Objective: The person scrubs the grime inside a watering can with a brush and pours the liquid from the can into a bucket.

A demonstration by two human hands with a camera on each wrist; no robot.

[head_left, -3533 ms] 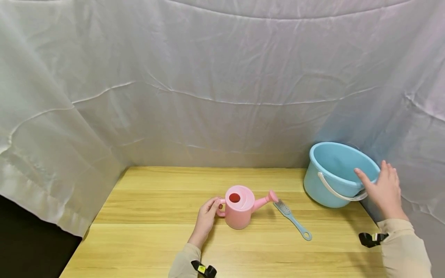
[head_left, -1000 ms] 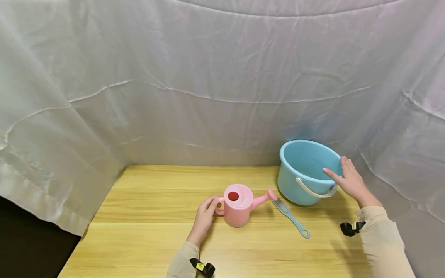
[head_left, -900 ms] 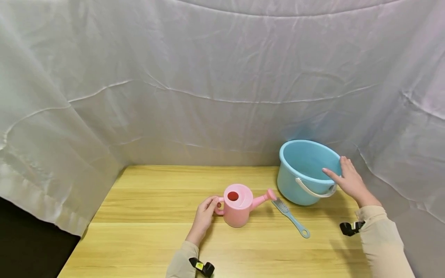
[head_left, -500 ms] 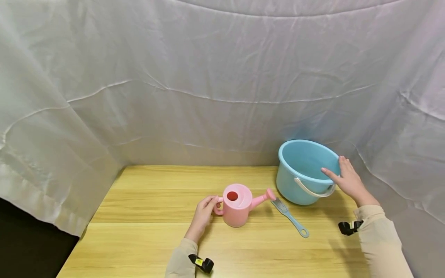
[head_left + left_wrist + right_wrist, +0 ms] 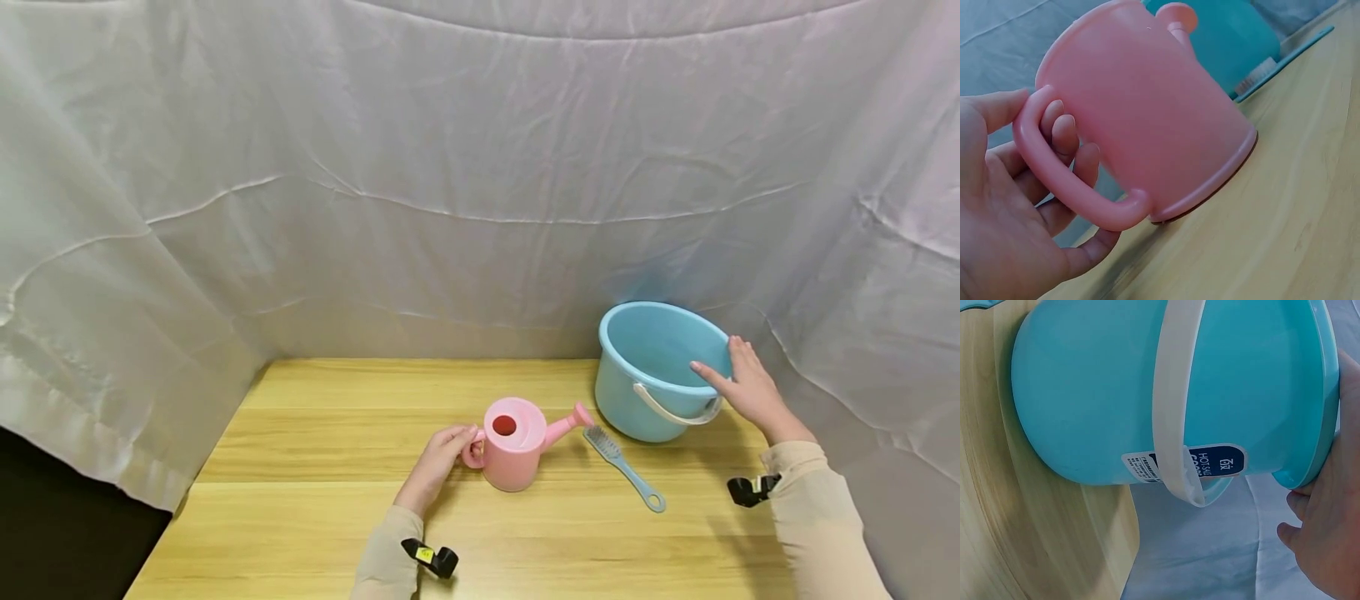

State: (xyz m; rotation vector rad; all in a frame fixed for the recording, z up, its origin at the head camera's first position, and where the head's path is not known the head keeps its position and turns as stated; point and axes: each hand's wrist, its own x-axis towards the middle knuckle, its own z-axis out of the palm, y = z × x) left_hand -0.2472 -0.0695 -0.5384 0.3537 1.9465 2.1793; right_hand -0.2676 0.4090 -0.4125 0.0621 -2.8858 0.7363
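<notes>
A pink watering can (image 5: 512,458) stands upright on the table, its spout pointing right. My left hand (image 5: 435,467) holds its handle (image 5: 1057,172), the thumb on top and several fingers through the loop. At the back right sits a light blue bucket (image 5: 637,400) with a white handle (image 5: 667,412) hanging down its front. My right hand (image 5: 759,396) rests on the bucket's right rim, fingers extended and thumb stretched over the opening; in the right wrist view two fingertips show just below the rim. A blue brush (image 5: 630,475) lies between can and bucket, bristles towards the spout.
The wooden table (image 5: 315,517) carries these things. Grey cloth (image 5: 450,183) hangs behind it and along both sides. The bucket stands close to the back cloth and the table's right edge. A label (image 5: 1216,461) shows on the bucket's side.
Over the earlier frames the bucket has shifted left along the back, my right hand moving with it; it is now nearly still. My left hand stays at the watering can's handle, its wrist slightly turned.
</notes>
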